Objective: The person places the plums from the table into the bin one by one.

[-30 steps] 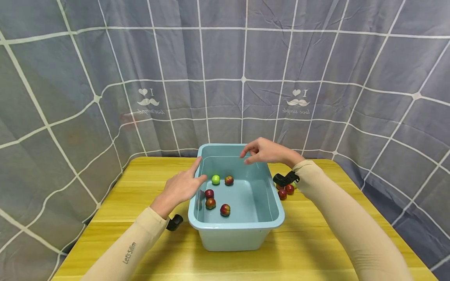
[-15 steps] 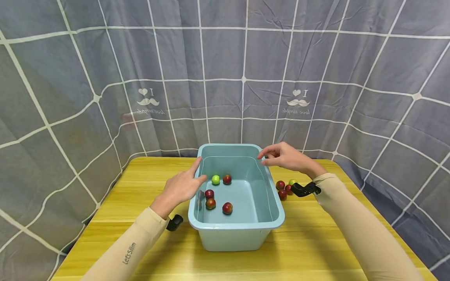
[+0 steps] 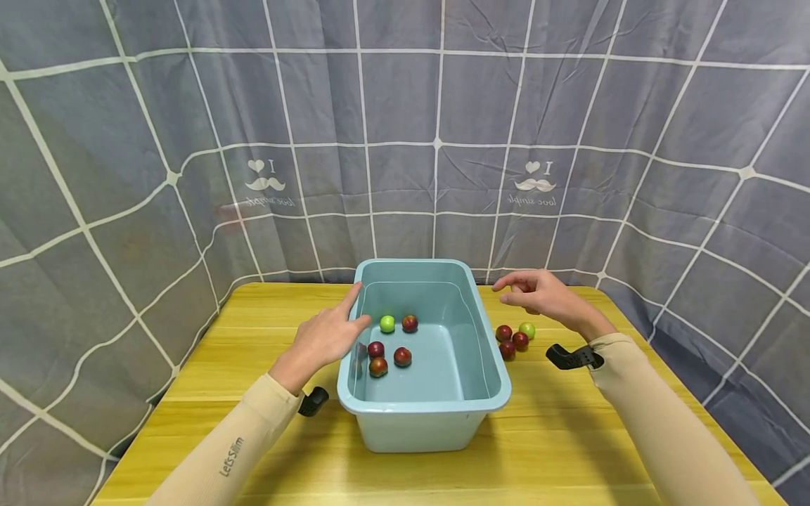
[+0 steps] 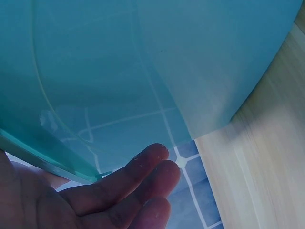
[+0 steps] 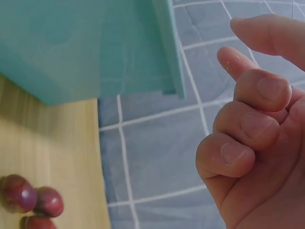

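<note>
Left hand (image 3: 325, 339) holds tub (image 3: 424, 406); five fruits (image 3: 402, 357) inside.

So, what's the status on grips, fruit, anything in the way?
Left grip rests on tub rim. Right grip holds nothing. Fruits: five in tub, four visible outside. No obstruction seen.

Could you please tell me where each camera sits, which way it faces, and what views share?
Head: worn on the head, looking forward and down at the blue tub, table and curtain; left hand, right hand and sleeves show.
Left wrist: worn there, facing the tub's outer wall, table and curtain; part of the left hand shows.
Right wrist: worn there, facing the tub's opposite outer wall, table and curtain; part of the right hand shows.
Head and right wrist share red fruits beside the tub.
</note>
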Tool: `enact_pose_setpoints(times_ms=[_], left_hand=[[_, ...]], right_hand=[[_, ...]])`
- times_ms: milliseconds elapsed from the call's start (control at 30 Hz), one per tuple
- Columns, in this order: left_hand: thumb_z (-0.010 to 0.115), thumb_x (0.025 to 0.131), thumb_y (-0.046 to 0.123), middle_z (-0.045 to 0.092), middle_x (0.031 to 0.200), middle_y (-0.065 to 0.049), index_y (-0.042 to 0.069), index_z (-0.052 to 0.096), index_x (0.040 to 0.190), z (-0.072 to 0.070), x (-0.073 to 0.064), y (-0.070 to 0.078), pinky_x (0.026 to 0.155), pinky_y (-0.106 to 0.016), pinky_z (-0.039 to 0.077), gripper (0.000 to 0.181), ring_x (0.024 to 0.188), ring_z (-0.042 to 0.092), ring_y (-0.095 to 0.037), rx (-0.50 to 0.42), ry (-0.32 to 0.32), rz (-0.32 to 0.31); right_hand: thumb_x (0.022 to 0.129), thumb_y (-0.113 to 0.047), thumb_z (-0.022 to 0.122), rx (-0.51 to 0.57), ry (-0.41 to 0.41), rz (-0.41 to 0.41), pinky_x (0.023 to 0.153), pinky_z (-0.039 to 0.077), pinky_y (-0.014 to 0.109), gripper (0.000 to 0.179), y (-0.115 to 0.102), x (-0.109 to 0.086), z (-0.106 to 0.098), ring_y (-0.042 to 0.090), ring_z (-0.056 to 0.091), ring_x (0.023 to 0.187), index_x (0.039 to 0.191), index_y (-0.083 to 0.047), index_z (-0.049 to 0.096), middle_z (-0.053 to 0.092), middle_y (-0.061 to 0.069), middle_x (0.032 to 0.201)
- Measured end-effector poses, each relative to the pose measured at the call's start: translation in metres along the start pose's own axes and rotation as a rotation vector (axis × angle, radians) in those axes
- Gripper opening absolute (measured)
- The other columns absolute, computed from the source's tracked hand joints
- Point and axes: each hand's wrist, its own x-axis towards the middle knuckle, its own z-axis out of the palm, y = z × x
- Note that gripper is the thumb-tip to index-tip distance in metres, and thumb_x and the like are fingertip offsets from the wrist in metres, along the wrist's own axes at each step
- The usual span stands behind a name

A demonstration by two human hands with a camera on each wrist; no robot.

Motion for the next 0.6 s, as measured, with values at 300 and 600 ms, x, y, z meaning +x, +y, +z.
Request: enact_pose_setpoints(times_ms=[300,600], left_hand=[[0.041,0.097,0.054,0.059,0.078,-0.008,0.033,0.010,0.163,0.000,0.000,0.001,0.051,-0.036,0.040,0.076,0.066,0.057,-0.024,-0.008,-0.013,-0.011],[0.041,0.097,0.054,0.059,0.077,-0.008,0.033,0.010,0.163,0.000,0.000,0.000,0.053,-0.037,0.040,0.076,0.068,0.058,-0.024,-0.012,-0.011,-0.013]], right_hand=[[0.098,-0.022,0.065,0.137,0.065,0.042,0.053,0.032,0.033,0.035,0.035,-0.017,-0.005,0.014,0.029,0.051,0.126,0.000,0.063,0.036,-0.002,0.060],[0.100,-0.022,0.063,0.181,0.129,0.063,0.054,0.034,0.034,0.035,0.071,-0.025,-0.004,0.020,0.030,0.055,0.126,0.001,0.061,0.037,-0.003,0.061]])
